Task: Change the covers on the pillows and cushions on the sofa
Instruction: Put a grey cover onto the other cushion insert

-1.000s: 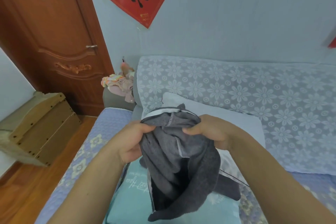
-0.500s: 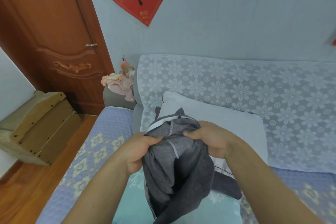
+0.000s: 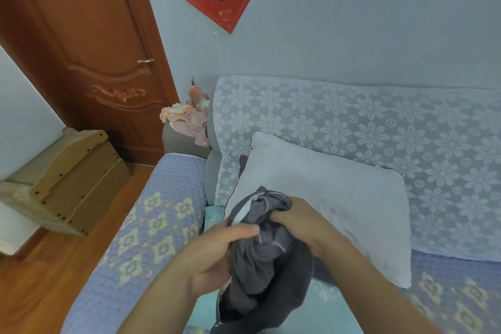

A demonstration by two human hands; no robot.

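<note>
On the quilted blue sofa (image 3: 151, 225) by a carved wooden door (image 3: 89, 49), both the left hand (image 3: 217, 252) and the right hand (image 3: 301, 222) grip a bunched, soft grey cover (image 3: 265, 268).

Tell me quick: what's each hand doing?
Left hand: closed, gripping the bunched grey cover.
Right hand: closed, fingers curled into the same grey cover.

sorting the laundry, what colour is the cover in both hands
Dark grey cover with a pale edge trim, seen in the head view.
</note>
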